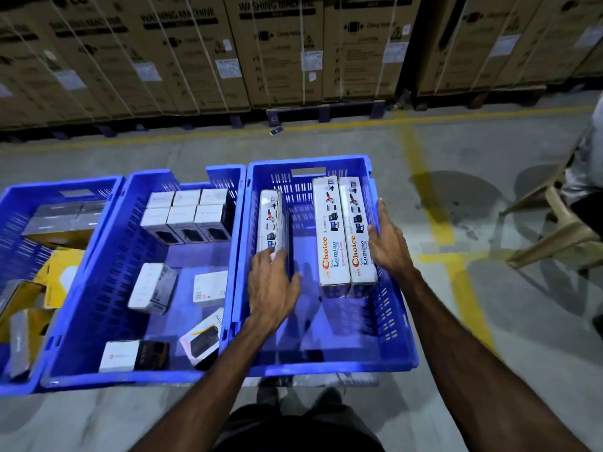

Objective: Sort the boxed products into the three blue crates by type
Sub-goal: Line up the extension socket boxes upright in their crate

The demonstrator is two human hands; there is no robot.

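Observation:
Three blue crates stand side by side on the floor. The right crate [396, 324] holds long white Choice Lumino boxes. Two of them [346, 236] lie flat side by side against its right wall, and my right hand [386, 243] rests on their right edge, fingers spread. A third long box [271, 220] stands on edge along the left wall, with my left hand [272, 285] gripping its near end. The middle crate [107, 282] holds small white and black boxes [186, 213], several packed in a block, others loose. The left crate [19, 223] holds yellow and grey boxes [58, 275].
Large cardboard washing machine cartons [195, 50] on pallets line the far side behind a yellow floor line. A plastic chair [561, 236] with a seated person stands at the right. Bare concrete floor surrounds the crates.

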